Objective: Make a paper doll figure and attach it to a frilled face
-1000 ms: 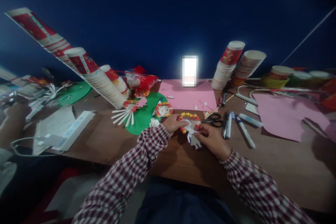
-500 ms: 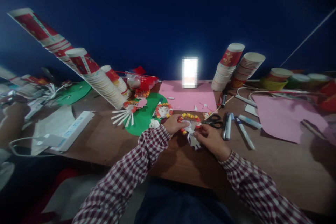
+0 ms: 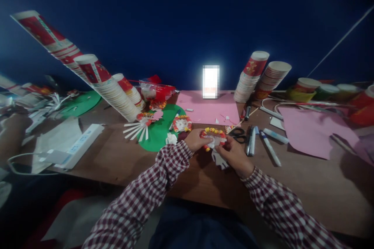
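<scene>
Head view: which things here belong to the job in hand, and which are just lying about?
Apparently in the job:
- red-and-yellow ring, held between the left hand and right hand
- white paper cut-out, at the right hand

Probably just lying about, untouched:
- scissors
- markers
- power strip
- leaning cup stack
- pink sheet at the back

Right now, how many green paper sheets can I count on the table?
2. One green sheet lies left of the person's left hand; the other green sheet lies farther left, beyond the white power strip. More could be hidden.
</scene>
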Tool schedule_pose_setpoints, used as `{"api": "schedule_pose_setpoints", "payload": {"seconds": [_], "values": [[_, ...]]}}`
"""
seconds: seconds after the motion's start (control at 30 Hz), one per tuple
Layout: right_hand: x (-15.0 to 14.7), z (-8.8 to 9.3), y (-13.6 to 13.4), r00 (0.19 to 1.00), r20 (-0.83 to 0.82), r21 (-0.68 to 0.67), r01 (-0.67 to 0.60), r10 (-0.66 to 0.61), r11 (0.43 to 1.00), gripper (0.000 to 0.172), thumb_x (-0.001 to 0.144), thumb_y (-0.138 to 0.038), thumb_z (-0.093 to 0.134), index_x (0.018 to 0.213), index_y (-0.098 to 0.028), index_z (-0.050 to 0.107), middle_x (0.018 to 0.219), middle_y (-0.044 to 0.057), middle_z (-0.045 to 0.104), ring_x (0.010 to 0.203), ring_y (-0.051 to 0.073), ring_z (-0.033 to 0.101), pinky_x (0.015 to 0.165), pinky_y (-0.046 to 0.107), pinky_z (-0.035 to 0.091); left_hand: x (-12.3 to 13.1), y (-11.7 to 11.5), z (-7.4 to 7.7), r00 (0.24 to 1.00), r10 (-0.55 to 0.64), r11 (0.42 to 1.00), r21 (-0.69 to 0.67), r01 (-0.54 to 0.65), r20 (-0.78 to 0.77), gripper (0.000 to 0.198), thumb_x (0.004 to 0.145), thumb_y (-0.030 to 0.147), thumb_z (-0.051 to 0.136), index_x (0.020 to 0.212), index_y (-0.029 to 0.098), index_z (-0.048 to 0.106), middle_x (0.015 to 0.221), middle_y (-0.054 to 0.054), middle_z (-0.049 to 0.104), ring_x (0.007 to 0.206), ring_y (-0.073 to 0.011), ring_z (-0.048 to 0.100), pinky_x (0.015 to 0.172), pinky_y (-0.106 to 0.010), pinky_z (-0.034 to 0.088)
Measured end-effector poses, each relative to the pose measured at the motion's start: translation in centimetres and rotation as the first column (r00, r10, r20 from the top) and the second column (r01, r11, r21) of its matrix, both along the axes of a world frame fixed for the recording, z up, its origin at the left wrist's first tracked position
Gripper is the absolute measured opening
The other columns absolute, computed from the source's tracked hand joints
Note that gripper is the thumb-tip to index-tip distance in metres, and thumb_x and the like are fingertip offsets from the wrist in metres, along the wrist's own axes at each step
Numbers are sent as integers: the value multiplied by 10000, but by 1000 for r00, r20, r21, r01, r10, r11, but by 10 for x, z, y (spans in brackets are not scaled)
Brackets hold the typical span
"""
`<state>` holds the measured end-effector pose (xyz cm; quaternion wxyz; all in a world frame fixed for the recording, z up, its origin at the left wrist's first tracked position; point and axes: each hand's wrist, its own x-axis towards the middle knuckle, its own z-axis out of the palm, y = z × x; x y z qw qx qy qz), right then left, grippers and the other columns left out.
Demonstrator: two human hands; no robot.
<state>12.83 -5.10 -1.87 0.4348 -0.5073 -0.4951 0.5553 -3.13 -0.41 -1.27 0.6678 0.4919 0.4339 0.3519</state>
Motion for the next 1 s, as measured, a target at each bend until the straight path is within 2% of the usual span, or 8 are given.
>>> {"api": "schedule_pose_setpoints", "payload": {"seconds": [0.33, 0.7, 1.0], "values": [[3, -3, -1, 1000, 12, 1, 11, -11, 1000, 357, 701, -342, 669, 991, -174, 544, 714, 2, 638, 622, 156, 608, 567, 270, 482, 2, 2, -2, 999, 30, 999, -12, -30, -14, 341, 589, 200, 741, 898, 83, 658, 773, -54, 692, 707, -168, 627, 732, -304, 491], [3, -2, -2, 999, 30, -10, 20, -19, 1000, 369, 698, -350, 685, 991, -176, 546, 702, -3, 628, 586, 145, 589, 515, 246, 459, 3, 3, -2, 997, 52, 999, 6, -51, -52, 305, 577, 205, 763, 836, 91, 652, 755, -52, 680, 698, -165, 618, 699, -284, 491], [3, -5, -2, 1000, 4, 6, 31, -31, 1000, 355, 691, -349, 698, 968, -178, 558, 678, -14, 620, 576, 140, 585, 526, 251, 468, 4, 4, -4, 998, 40, 999, 17, -39, -50, 320, 583, 212, 754, 859, 84, 656, 751, -49, 678, 687, -163, 614, 688, -284, 491]]}}
